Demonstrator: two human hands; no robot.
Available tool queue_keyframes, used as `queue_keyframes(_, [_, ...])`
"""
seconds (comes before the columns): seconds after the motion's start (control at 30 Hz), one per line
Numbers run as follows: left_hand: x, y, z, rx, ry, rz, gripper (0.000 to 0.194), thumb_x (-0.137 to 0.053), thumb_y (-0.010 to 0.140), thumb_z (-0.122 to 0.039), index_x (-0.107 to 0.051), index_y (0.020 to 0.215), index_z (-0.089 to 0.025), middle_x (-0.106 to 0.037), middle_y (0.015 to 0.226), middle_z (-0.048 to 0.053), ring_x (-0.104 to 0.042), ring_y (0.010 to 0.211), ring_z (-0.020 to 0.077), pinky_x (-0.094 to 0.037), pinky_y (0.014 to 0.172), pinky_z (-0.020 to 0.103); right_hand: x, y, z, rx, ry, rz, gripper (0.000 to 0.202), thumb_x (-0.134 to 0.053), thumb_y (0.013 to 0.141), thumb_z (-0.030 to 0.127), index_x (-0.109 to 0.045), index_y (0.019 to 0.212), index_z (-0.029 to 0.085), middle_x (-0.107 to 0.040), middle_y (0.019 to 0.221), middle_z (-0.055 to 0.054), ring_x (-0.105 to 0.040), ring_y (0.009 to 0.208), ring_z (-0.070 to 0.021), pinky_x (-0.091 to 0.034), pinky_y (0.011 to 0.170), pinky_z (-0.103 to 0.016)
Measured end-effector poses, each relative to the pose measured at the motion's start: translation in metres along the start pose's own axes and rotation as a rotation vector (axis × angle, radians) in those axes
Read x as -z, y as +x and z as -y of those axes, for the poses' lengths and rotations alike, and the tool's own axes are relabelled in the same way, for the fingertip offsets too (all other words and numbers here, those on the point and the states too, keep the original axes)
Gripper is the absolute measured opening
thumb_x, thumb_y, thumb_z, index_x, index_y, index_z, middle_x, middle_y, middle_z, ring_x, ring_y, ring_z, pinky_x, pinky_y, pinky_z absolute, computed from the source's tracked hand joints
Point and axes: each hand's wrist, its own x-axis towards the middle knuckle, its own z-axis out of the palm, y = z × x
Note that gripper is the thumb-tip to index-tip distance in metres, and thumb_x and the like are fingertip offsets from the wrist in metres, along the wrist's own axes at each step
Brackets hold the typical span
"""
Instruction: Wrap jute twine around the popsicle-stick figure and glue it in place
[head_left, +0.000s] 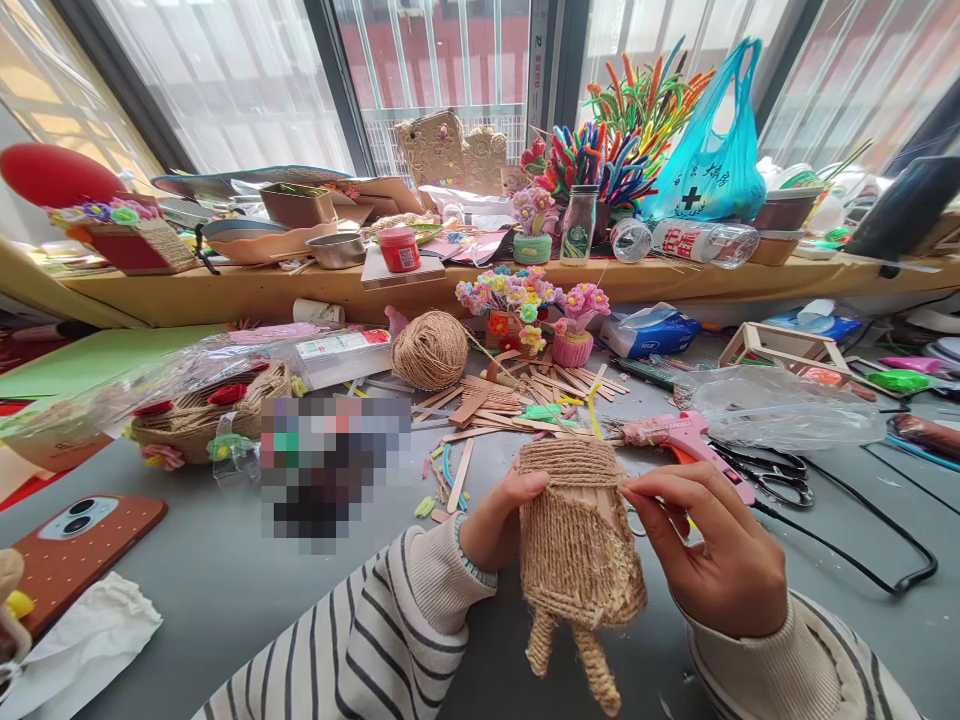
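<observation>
In front of me is a small craft figure (581, 540) wrapped in jute twine, with two twine-wound legs pointing toward me. A strip of bare wooden sticks shows between its upper and lower wrapping. My left hand (493, 522) is closed around its left side, thumb on the front. At the upper right edge, my right hand (720, 550) pinches the jute twine (574, 462) where the upper rows end; the fingertips partly hide the strand. Beyond the figure sits a ball of jute twine (429, 350), a loose strand trailing from it toward the sticks.
Wooden craft sticks (480, 405) lie scattered behind the figure. A pink glue gun (675, 435) with a black cable and black-handled scissors (765, 475) are at right. At left are a twine basket (202, 430) and a phone (82, 545). A crowded ledge (300, 285) runs behind.
</observation>
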Motion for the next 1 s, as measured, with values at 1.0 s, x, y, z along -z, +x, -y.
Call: queue_keyframes(1.0, [0.0002,-0.0017,-0.0027,0.158,-0.084,-0.065,0.052,-0.068,0.068,-0.054,-0.072,0.099,-0.013,-0.076,0.1,0.014,-0.059,0.118,0.0375,-0.039,0.106,0.047,-0.0002,-0.0069,-0.0038,0.001,0.022,0.015,0.025,-0.057,0.084,0.002,-0.063,0.101,0.02,-0.067,0.081,-0.002,-0.062,0.07,-0.0135,-0.052,0.06,-0.025])
